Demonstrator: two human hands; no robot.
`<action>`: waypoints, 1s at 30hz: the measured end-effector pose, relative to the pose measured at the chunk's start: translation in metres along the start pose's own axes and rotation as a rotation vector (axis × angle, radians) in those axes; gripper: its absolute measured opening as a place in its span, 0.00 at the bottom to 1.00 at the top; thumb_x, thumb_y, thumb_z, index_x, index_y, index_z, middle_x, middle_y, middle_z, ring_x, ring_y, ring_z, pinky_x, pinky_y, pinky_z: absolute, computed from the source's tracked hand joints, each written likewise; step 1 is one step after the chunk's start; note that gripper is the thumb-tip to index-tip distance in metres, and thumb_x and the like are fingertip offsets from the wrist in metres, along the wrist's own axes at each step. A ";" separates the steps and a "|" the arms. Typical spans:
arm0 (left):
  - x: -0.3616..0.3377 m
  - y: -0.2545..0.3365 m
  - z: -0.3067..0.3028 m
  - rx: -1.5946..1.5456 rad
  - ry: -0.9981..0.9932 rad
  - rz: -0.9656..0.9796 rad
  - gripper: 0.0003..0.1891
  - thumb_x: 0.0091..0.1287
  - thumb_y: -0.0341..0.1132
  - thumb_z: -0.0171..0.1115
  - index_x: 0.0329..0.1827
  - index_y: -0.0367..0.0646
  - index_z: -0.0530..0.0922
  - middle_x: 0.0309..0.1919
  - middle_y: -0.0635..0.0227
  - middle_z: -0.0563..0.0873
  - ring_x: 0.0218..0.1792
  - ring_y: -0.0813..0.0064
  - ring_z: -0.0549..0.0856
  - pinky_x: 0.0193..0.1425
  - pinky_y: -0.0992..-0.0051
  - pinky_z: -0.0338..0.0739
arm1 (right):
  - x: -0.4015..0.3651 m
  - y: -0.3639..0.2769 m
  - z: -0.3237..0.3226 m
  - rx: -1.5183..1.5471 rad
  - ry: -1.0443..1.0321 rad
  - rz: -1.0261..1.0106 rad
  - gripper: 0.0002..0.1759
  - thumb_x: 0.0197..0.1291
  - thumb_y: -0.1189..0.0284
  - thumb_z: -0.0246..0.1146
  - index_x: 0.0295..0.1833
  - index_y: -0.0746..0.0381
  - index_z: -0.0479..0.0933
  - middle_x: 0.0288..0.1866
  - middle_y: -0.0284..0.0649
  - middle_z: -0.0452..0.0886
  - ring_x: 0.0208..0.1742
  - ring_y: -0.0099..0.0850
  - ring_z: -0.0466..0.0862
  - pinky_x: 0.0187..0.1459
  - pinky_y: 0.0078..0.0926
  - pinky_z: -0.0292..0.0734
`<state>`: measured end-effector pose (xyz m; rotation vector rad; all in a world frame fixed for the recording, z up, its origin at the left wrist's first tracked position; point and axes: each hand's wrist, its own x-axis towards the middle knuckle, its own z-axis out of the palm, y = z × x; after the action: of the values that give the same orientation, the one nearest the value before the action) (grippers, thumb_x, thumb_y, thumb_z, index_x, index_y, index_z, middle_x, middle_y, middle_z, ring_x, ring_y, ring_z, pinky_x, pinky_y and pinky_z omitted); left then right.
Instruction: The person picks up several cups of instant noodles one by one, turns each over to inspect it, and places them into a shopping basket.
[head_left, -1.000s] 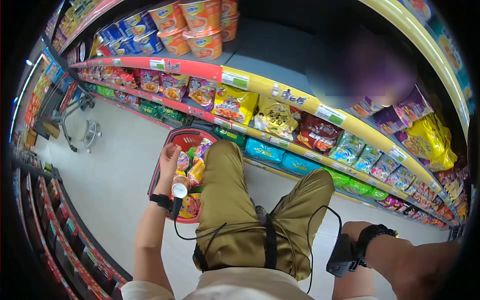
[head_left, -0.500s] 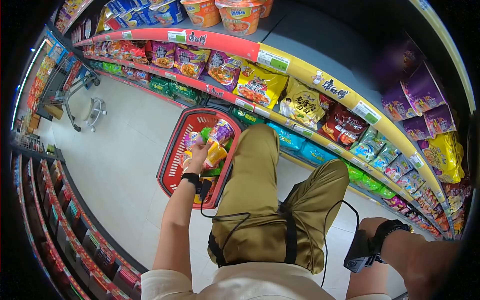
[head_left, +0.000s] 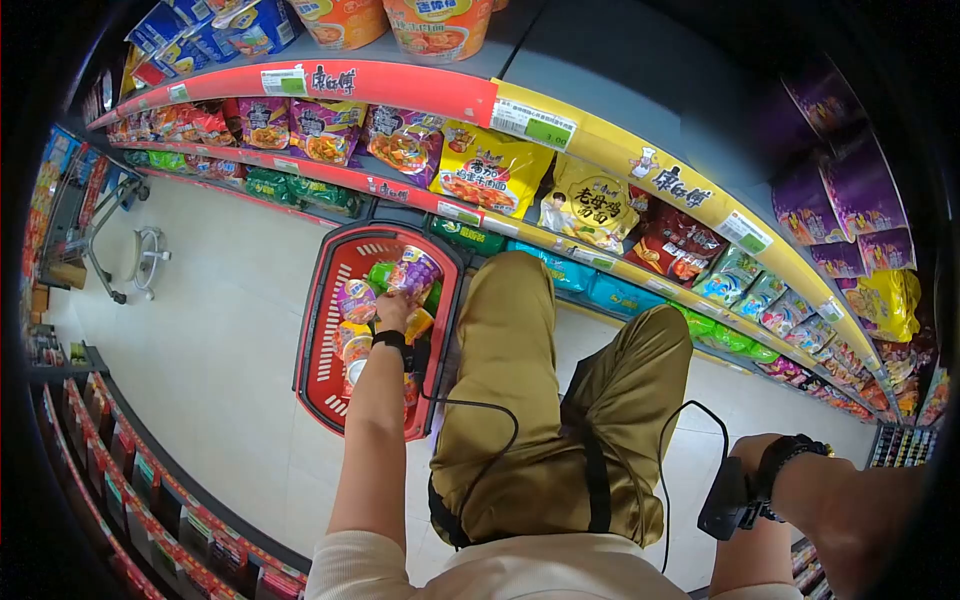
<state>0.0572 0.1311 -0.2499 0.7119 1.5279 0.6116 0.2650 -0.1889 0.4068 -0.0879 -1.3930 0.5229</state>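
Observation:
My left hand (head_left: 394, 312) reaches down into a red shopping basket (head_left: 305, 345) on the floor beside my left knee. Its fingers are bent together among the goods, and what they grip is hidden. Just beyond the fingertips lies a purple noodle cup (head_left: 416, 268). To the left of the hand sits another purple cup (head_left: 356, 300). Green packs, orange-yellow packs and more cups fill the basket around them. At the lower right, my right arm is bent up close to the camera. My right hand (head_left: 870, 525) is dark and blurred there, its fingers not discernible.
A curved shelf (head_left: 420, 90) of bagged and cup noodles runs across the front and right. Purple cups (head_left: 850, 190) stand at far right. A wheeled cart (head_left: 105, 235) is at left, above a lower rack (head_left: 150, 480). Black cables (head_left: 500, 405) cross my trousers.
The view has shifted, so the basket appears farther left and slightly lower. My left hand has moved rightward within the basket, away from the left purple cup. My right arm stays bent.

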 end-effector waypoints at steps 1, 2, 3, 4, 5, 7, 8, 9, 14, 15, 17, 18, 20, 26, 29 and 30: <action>0.015 -0.010 -0.002 0.042 0.042 0.071 0.09 0.63 0.30 0.62 0.40 0.33 0.78 0.32 0.64 0.84 0.27 0.73 0.84 0.28 0.75 0.79 | 0.000 0.002 -0.002 0.002 -0.001 0.001 0.18 0.49 0.92 0.49 0.13 0.60 0.63 0.25 0.37 0.77 0.27 0.19 0.76 0.39 0.21 0.76; 0.019 -0.008 -0.003 0.164 0.061 0.070 0.08 0.61 0.31 0.63 0.38 0.35 0.78 0.30 0.65 0.84 0.26 0.75 0.83 0.27 0.76 0.78 | 0.001 0.004 -0.004 0.003 -0.002 0.003 0.18 0.49 0.92 0.49 0.13 0.60 0.63 0.26 0.37 0.77 0.27 0.19 0.76 0.38 0.20 0.76; 0.017 -0.006 -0.005 0.169 0.064 0.066 0.08 0.61 0.31 0.63 0.38 0.35 0.78 0.30 0.65 0.84 0.26 0.75 0.83 0.27 0.76 0.78 | 0.001 0.006 -0.005 0.007 0.000 0.004 0.18 0.49 0.91 0.49 0.14 0.60 0.63 0.26 0.38 0.77 0.27 0.19 0.77 0.38 0.20 0.76; 0.014 -0.005 -0.007 0.170 0.050 0.091 0.08 0.61 0.31 0.62 0.38 0.35 0.78 0.30 0.64 0.84 0.26 0.75 0.83 0.27 0.76 0.77 | 0.001 0.008 -0.006 0.007 0.006 0.006 0.18 0.50 0.91 0.49 0.14 0.60 0.63 0.26 0.38 0.78 0.28 0.19 0.77 0.38 0.20 0.76; 0.011 -0.003 -0.007 0.166 0.036 0.118 0.08 0.61 0.31 0.62 0.38 0.35 0.78 0.30 0.64 0.84 0.26 0.74 0.83 0.26 0.76 0.77 | 0.001 0.009 -0.009 0.011 0.007 0.006 0.19 0.50 0.91 0.49 0.14 0.60 0.63 0.27 0.38 0.78 0.28 0.19 0.77 0.38 0.20 0.76; -0.004 0.008 -0.006 0.178 0.030 0.099 0.10 0.60 0.32 0.64 0.41 0.35 0.77 0.33 0.62 0.84 0.30 0.72 0.83 0.32 0.75 0.78 | 0.000 0.013 -0.012 0.019 0.006 0.005 0.19 0.51 0.91 0.49 0.14 0.60 0.63 0.27 0.38 0.79 0.28 0.19 0.78 0.37 0.20 0.76; -0.012 0.014 -0.006 0.191 0.018 0.082 0.13 0.59 0.32 0.66 0.43 0.34 0.76 0.35 0.60 0.84 0.34 0.69 0.84 0.38 0.73 0.79 | 0.000 0.013 -0.012 0.026 0.004 0.005 0.19 0.52 0.91 0.50 0.14 0.60 0.63 0.27 0.39 0.79 0.29 0.19 0.78 0.37 0.19 0.76; -0.014 0.016 -0.005 0.190 0.021 0.082 0.13 0.59 0.32 0.66 0.43 0.34 0.76 0.35 0.60 0.84 0.34 0.69 0.84 0.38 0.73 0.79 | 0.001 0.014 -0.013 0.031 0.005 0.006 0.19 0.52 0.91 0.50 0.14 0.60 0.64 0.28 0.39 0.79 0.29 0.19 0.79 0.37 0.19 0.76; -0.037 0.047 0.005 0.722 0.094 0.341 0.41 0.48 0.40 0.79 0.63 0.33 0.66 0.59 0.46 0.75 0.61 0.52 0.75 0.66 0.64 0.68 | -0.002 0.021 -0.017 0.019 -0.004 0.005 0.19 0.54 0.90 0.50 0.14 0.61 0.64 0.29 0.40 0.81 0.30 0.20 0.80 0.36 0.18 0.76; -0.032 0.042 0.006 0.720 0.086 0.342 0.41 0.48 0.40 0.79 0.63 0.33 0.66 0.59 0.46 0.75 0.61 0.52 0.75 0.66 0.64 0.68 | -0.002 0.023 -0.017 0.015 -0.008 0.011 0.20 0.55 0.90 0.51 0.14 0.61 0.64 0.30 0.40 0.82 0.30 0.20 0.81 0.36 0.18 0.76; -0.015 0.027 0.005 0.694 -0.023 0.455 0.50 0.44 0.45 0.81 0.67 0.33 0.63 0.63 0.45 0.72 0.63 0.49 0.72 0.68 0.62 0.68 | -0.002 0.024 -0.017 0.005 -0.010 0.015 0.20 0.55 0.90 0.51 0.15 0.61 0.64 0.30 0.41 0.82 0.31 0.20 0.81 0.36 0.18 0.76; -0.044 0.046 0.010 0.823 0.033 0.429 0.55 0.40 0.47 0.82 0.70 0.33 0.60 0.63 0.46 0.71 0.64 0.50 0.72 0.68 0.63 0.68 | -0.002 0.025 -0.018 0.003 -0.011 0.019 0.20 0.56 0.90 0.51 0.15 0.61 0.64 0.31 0.41 0.83 0.31 0.20 0.82 0.35 0.18 0.76; -0.044 0.047 0.008 0.844 0.032 0.430 0.54 0.40 0.47 0.82 0.68 0.33 0.62 0.63 0.46 0.72 0.64 0.50 0.72 0.67 0.63 0.69 | 0.000 0.025 -0.018 0.008 -0.014 0.019 0.20 0.57 0.90 0.51 0.15 0.61 0.64 0.31 0.41 0.83 0.32 0.20 0.82 0.35 0.18 0.77; -0.067 0.071 -0.010 0.595 -0.112 0.374 0.43 0.42 0.44 0.83 0.60 0.32 0.71 0.59 0.49 0.76 0.57 0.61 0.78 0.60 0.67 0.73 | -0.003 0.032 -0.022 0.021 -0.022 0.019 0.21 0.59 0.89 0.52 0.15 0.61 0.64 0.33 0.43 0.86 0.33 0.20 0.84 0.34 0.17 0.77; -0.082 0.069 -0.023 0.381 -0.085 0.436 0.39 0.45 0.44 0.82 0.57 0.32 0.73 0.50 0.56 0.83 0.46 0.71 0.83 0.49 0.72 0.77 | -0.001 0.029 -0.020 0.043 -0.027 0.009 0.21 0.60 0.89 0.52 0.15 0.61 0.64 0.34 0.43 0.86 0.34 0.20 0.85 0.33 0.16 0.77; -0.086 0.065 -0.030 0.229 -0.102 0.357 0.38 0.48 0.44 0.81 0.58 0.32 0.73 0.49 0.58 0.83 0.45 0.71 0.84 0.48 0.73 0.78 | 0.000 0.027 -0.017 0.048 0.036 0.069 0.23 0.64 0.83 0.52 0.14 0.60 0.66 0.23 0.37 0.77 0.23 0.19 0.76 0.28 0.17 0.70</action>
<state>0.0353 0.1115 -0.1419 1.1906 1.3982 0.6584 0.2728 -0.1613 0.3938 -0.1060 -1.3453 0.6094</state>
